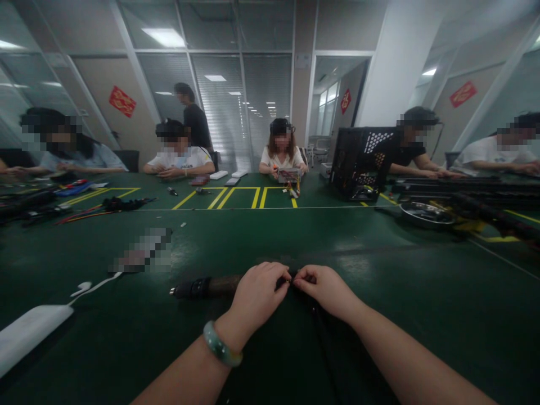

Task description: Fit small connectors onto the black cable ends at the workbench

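Observation:
Near the middle of the green table point(219, 242), my left hand point(259, 289) and my right hand point(327, 289) meet almost fingertip to fingertip. Each is closed in a pinch around something small and dark between them, too small to name. A dark cylindrical tool like an electric screwdriver point(198, 288) lies to the left, its metal tip pointing left; my left hand covers its right end, and whether it touches the tool I cannot tell. Under my right wrist a thin dark strip, perhaps a cable point(318, 329), runs toward me.
A white power bank-like block point(31, 337) with a white cable to a phone point(143, 250) lies at left. Across the table sit several people, a black computer case point(358, 163), a metal bowl point(426, 215), dark parts point(489, 208) and wires point(112, 205).

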The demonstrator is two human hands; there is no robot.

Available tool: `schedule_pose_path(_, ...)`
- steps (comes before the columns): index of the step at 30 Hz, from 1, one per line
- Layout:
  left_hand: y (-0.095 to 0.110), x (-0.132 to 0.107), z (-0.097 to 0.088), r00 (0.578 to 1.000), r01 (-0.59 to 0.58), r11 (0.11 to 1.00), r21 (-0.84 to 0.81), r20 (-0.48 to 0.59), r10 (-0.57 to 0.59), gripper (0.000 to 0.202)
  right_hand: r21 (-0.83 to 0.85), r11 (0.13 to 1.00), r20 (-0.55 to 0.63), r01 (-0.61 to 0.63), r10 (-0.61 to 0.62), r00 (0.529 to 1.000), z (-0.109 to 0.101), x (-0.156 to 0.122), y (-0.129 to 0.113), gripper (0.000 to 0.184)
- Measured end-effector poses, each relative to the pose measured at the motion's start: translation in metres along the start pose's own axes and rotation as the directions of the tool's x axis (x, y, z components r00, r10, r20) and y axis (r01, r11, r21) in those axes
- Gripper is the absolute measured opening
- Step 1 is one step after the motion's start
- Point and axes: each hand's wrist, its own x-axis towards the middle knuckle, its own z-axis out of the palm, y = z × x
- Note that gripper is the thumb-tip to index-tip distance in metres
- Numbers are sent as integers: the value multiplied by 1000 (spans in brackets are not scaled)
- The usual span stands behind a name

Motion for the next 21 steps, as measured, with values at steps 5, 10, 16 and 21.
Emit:
schedule_pose_path(5,0,0,0,1000,-5,1000,12,-10,5,10,-15,1000,6,0,0,1000,-1,0,-2,17)
schedule_pose_path(10,2,0,-1,1000,6,1000,29,-14,-6,10,-30,999,-2,14,-14,1000,-1,0,-2,16)
schedule_pose_path(16,2,0,0,1000,-6,999,33,-8,6,10,-27,1000,11,11,-11,1000,-1,0,0,16)
schedule_pose_path(21,1,-1,1,1000,-13,999,42,-10,13,13,-43,999,-11,31,-31,999,-3,0,-1,16)
